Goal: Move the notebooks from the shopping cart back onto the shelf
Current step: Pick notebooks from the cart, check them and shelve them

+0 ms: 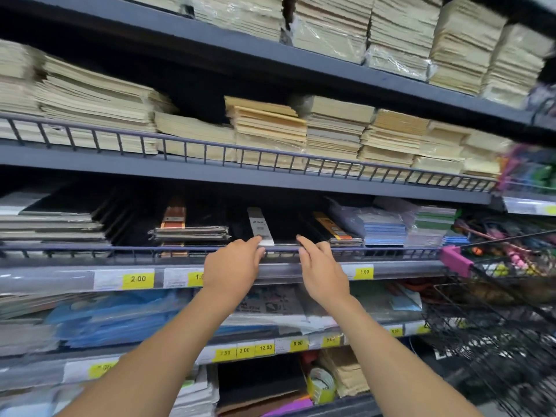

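A black notebook [284, 227] with a white label band lies flat on the middle shelf, just behind the wire rail [120, 250]. My left hand [231, 266] reaches over the rail and its fingertips touch the notebook's front edge at the white band. My right hand [320, 266] touches the same front edge further right, fingers stretched out. Neither thumb can be seen around the notebook. The black wire shopping cart [496, 314] with a pink corner piece stands at the right; what lies in it is blurred.
More stacks of dark notebooks [189, 231] and blue and green ones [385, 228] sit on either side on the same shelf. Cream paper stacks [267, 127] fill the shelves above. Yellow price tags [138, 279] line the shelf edges, and wrapped stationery fills the shelves below.
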